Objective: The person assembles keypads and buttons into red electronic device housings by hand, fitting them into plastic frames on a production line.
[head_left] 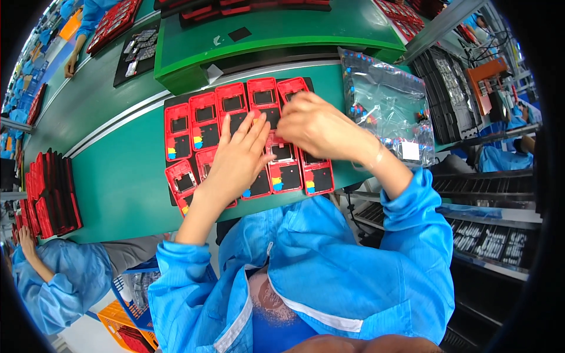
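On the green bench, several red plastic phone-sized frames (178,125) lie in two rows on a black board. Each has a dark window, and many carry small blue and yellow pieces. My left hand (235,157) lies over the middle of the rows with its fingers stretched out and apart, covering parts of several frames. Just right of it, my right hand (315,126) is curled over the upper right frames. Its fingertips point down and look pinched together; whatever they may hold is hidden.
A clear plastic bag (385,94) with colourful small parts lies to the right, beside a black tray (444,88). At the left stand stacked red-and-black trays (54,191), with a co-worker's hand (26,240) near them. A green raised shelf (271,44) borders the far side.
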`<state>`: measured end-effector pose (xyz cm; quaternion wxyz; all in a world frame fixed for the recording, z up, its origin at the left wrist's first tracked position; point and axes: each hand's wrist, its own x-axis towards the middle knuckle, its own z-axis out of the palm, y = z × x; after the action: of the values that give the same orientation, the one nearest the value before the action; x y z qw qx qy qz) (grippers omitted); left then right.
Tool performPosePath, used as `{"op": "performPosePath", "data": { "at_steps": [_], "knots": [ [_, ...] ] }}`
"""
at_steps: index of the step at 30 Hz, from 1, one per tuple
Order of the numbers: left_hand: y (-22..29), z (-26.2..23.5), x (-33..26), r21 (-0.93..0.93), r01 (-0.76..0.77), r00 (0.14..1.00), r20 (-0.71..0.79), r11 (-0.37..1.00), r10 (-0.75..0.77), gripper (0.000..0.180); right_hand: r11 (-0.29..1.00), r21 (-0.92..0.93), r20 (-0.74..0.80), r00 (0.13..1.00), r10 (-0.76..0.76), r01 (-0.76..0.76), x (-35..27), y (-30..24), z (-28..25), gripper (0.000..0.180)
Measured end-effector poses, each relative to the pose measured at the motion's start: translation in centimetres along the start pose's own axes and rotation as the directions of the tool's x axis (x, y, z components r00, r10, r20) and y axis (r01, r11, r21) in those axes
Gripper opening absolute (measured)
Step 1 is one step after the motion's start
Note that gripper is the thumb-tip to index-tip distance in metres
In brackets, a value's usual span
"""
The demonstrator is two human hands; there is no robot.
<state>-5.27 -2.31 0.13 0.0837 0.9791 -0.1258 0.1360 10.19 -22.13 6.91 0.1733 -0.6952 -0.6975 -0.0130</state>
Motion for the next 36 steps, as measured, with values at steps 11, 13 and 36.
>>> {"op": "performPosePath", "data": {
  "at_steps": [11, 13, 36],
  "knots": [
    [5.1, -1.2, -9.5, -0.085, 0.085, 0.996, 0.018, 0.993, -0.084, 0.057, 1.0, -0.022, 0.117, 0.993, 0.002, 0.001, -3.9, -5.9, 2.7, 0.024],
    [5.6, -0.9, -9.6, -0.066, 0.11, 0.994, 0.011, 0.992, -0.11, 0.058, 0.999, -0.031, 0.143, 0.99, -0.01, 0.015, -3.8, -6.0, 2.6, 0.024],
    [-4.0, -1.9, -1.5, 0.165, 0.077, 0.997, -0.02, 0.983, -0.074, 0.055, 0.986, -0.162, -0.136, 0.988, -0.072, 0.049, 5.7, 0.7, 5.1, 0.012]
  ]
}}
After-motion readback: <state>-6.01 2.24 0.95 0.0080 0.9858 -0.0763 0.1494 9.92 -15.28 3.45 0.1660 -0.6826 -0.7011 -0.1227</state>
